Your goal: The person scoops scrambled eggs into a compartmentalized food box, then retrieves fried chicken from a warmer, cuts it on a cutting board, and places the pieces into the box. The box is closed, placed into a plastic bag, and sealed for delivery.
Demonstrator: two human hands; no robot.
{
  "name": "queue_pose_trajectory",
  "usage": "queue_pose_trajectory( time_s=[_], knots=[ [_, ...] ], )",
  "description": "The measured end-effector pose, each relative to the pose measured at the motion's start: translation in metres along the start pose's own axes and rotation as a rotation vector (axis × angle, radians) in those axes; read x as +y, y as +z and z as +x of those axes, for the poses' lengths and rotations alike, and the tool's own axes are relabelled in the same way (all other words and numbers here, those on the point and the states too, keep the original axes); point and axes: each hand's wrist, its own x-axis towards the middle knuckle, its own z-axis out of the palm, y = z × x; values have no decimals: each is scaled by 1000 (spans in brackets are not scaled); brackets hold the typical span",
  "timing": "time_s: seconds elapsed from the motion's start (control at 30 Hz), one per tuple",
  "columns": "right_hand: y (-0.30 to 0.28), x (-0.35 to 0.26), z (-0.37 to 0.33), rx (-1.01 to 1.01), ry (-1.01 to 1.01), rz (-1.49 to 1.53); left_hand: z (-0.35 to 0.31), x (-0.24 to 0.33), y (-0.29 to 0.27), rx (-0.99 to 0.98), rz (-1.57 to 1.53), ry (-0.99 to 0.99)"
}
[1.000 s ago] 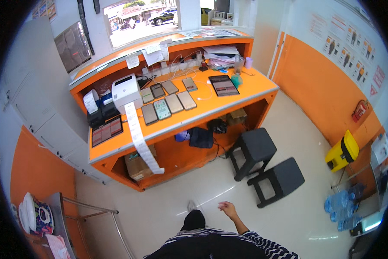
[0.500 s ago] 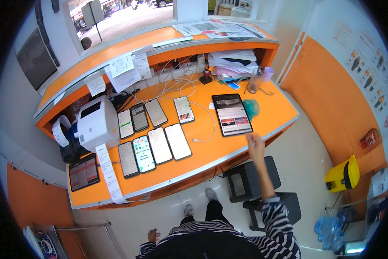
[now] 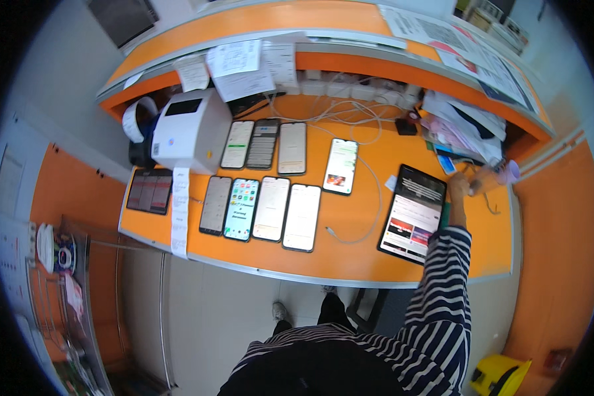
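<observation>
My right arm, in a striped sleeve, reaches forward over the orange desk. Its hand (image 3: 460,186) is at the upper right edge of a tablet (image 3: 412,211) with a lit screen, close to a clear plastic cup (image 3: 484,181) lying toward a purple cup (image 3: 510,171). The fingers are small and blurred, so whether they grip anything is unclear. Part of a green item (image 3: 445,214) shows between my forearm and the tablet. Left of the tablet lie several phones with lit screens, among them a single phone (image 3: 341,166) set apart. My left hand is out of view.
A white printer (image 3: 190,132) stands at the left, with a paper strip (image 3: 180,218) hanging over the front edge. Beside it lies a dark tablet (image 3: 149,191). White cables (image 3: 356,112) tangle at the back, near stacked papers (image 3: 465,125). A stool (image 3: 383,309) is below the desk.
My right hand has moved forward from the tablet's near corner to its upper right side. My left hand has left the picture. The view has shifted, bringing the desk closer.
</observation>
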Motion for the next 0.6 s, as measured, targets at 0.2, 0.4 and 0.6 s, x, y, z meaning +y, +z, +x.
queue_pose_trajectory(
  time_s=[0.2,0.4,0.6],
  knots=[
    [-107,13,-42,-75,-156,372,-32,-26,7,59,-253,-26],
    [-216,-57,-285,-762,-233,1748,-18,-115,-27,135,-470,-13],
    [-272,-224,-615,-2280,-651,1962,-17,-263,-98,322,-696,-59]
  ],
)
